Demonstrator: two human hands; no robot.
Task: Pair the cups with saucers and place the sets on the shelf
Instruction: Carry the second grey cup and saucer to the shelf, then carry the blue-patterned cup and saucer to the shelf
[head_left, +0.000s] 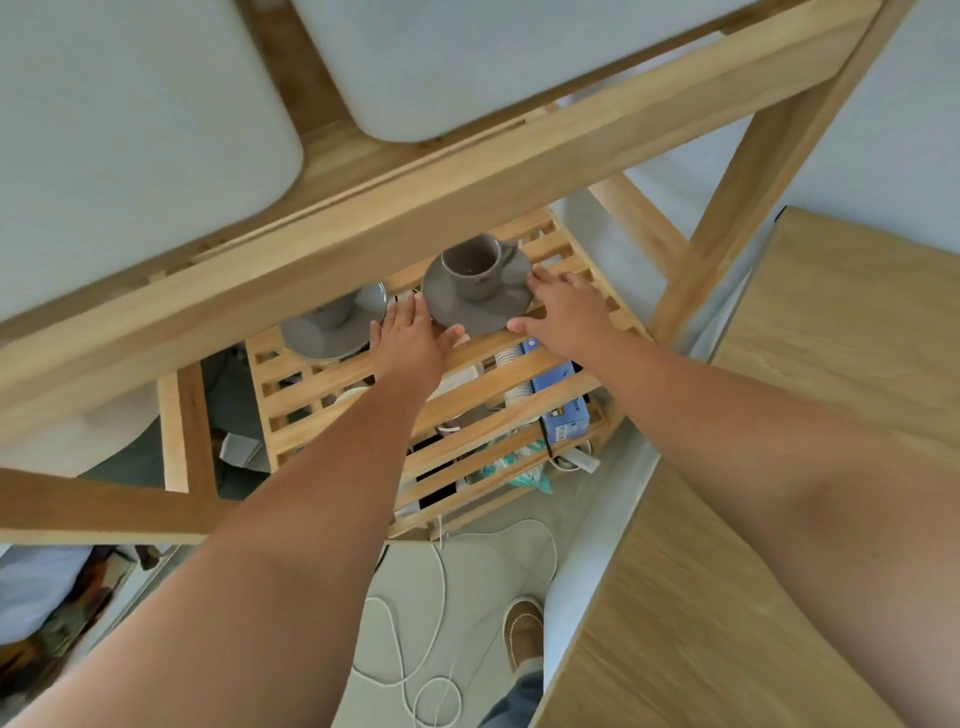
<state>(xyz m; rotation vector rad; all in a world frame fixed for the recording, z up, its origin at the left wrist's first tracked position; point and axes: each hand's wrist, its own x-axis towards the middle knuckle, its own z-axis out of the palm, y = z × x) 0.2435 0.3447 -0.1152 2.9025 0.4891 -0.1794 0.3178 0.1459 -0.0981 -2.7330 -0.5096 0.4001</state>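
A grey cup (475, 265) stands upright on a grey saucer (480, 306) on the slatted wooden shelf (322, 382). My left hand (410, 340) rests at the saucer's near-left rim, fingers spread, thumb touching the rim. At the saucer's right rim lies my right hand (566, 312), fingers apart, fingertips against the edge. Neither hand grips anything. To the left stands a second grey cup (335, 310) on its saucer (324, 335), half hidden by the upper wooden beam.
A thick wooden beam (415, 197) of the rack crosses just above the shelf. Below the slats lie a blue box (563, 402), stacked paper cups and clutter. A wooden tabletop (779, 364) is at the right. White cables (431, 623) lie on the floor.
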